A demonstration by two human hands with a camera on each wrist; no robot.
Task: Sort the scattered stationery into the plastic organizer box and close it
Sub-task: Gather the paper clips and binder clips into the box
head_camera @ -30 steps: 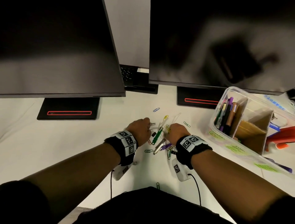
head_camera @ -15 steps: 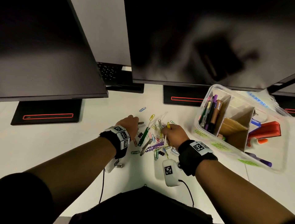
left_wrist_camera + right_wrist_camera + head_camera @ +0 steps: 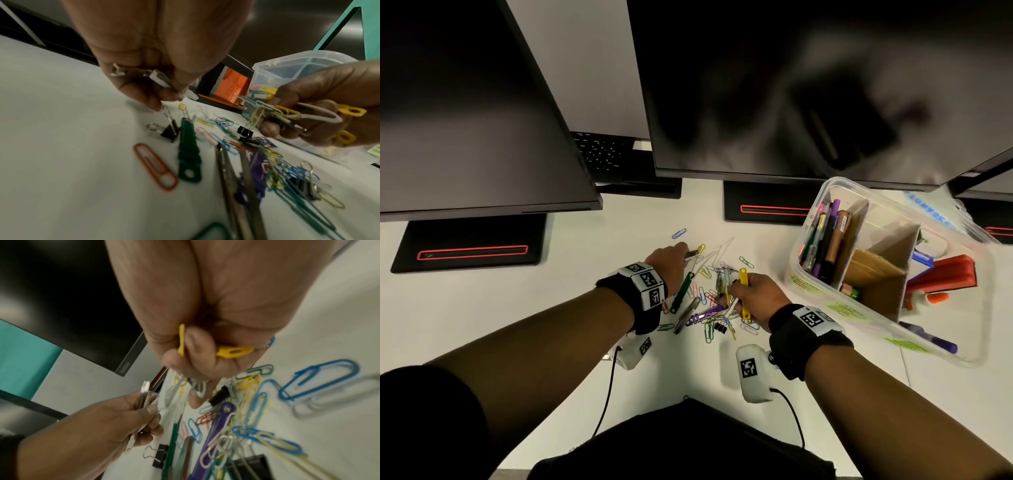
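Loose paper clips [image 3: 709, 310], binder clips and plastic fastener strips lie in a heap on the white desk. My left hand [image 3: 681, 260] sits at the heap's far left and pinches a few silver-white metal clips [image 3: 158, 78]. At the heap's right side my right hand [image 3: 739, 291] grips a bundle of yellow fastener strips [image 3: 743, 291] and paper clips [image 3: 265, 112]. A green strip [image 3: 683, 291] and a purple strip [image 3: 705, 313] lie between the hands. The clear plastic organizer box [image 3: 796, 263] stands open to the right, with pens [image 3: 822, 240] in its left compartment.
Two dark monitors [image 3: 482, 120] hang over the back of the desk, their black bases [image 3: 472, 246] behind the heap. A red item [image 3: 945, 274], a glue stick and markers lie beyond the box. Cables run from the wrist cameras toward me.
My right hand has closed on the yellow strips and clips and lifted them slightly off the heap. The left hand stays at the heap's far left. My view has swung right.
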